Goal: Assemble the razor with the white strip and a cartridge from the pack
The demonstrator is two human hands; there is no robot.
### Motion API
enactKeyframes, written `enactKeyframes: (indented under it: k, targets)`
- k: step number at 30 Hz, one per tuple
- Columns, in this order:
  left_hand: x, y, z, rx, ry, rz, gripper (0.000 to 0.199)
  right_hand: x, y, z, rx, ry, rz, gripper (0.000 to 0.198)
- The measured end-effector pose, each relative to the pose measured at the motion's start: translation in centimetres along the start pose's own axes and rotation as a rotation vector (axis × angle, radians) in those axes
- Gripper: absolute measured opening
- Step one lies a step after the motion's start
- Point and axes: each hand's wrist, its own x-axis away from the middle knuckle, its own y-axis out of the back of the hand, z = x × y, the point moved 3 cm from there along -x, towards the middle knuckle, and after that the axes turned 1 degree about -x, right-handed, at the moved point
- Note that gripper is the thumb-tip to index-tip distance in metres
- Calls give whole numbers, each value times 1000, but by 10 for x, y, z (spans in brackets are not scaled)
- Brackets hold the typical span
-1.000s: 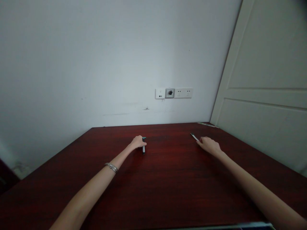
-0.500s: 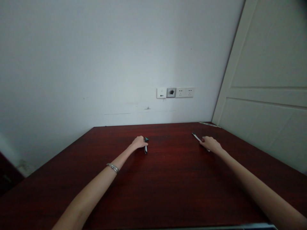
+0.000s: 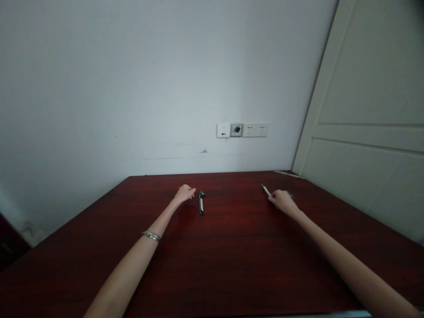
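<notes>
At the left, a dark patch stood low beside the pale wall point(image 3: 172, 79), and the left side of the reddish-brown table point(image 3: 212, 265) slanted away toward the far edge. The left forearm reached in from the near left, a silvery bracelet point(image 3: 151, 236) around its wrist. The left hand point(image 3: 185, 193) was empty, its fingers loosely bent and slightly parted, pointing right. Just to its right, apart from the fingertips, the razor point(image 3: 201, 205) lay on the table, its white, dark-edged handle toward the near side and its dark greenish head at the far end. Farther right, on the wall beyond the table, ran a row of socket plates point(image 3: 242, 130). Well apart from the razor, a slim white handle point(image 3: 266, 191) with a dark tip slanted toward the far left, pinched in the right hand point(image 3: 283, 200). A small greenish piece point(image 3: 290, 194) showed just past the knuckles; whether it joined the handle could not be told. A thin pale strip point(image 3: 289, 175) lay in the far right corner, beside a pale panel point(image 3: 371, 132).
</notes>
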Motion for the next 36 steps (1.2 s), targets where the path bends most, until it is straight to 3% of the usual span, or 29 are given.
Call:
enactKeyframes:
  k: [10, 13, 19, 25, 36]
  targets:
    - [7, 4, -3, 78, 12, -22, 34, 22, -8, 109, -108, 213, -2, 26]
    - [11, 2, -15, 128, -1, -3, 34, 33, -5, 140, -146, 291, -23, 25]
    - [24, -18, -51, 439, -85, 132, 40, 58, 8, 185, -149, 398, -53, 26]
    - [25, -35, -73, 617, -70, 186, 40, 71, 13, 203, -67, 367, -10, 25]
    - [13, -49, -88, 670, 52, 205, 31, 74, 15, 200, -38, 349, -21, 23]
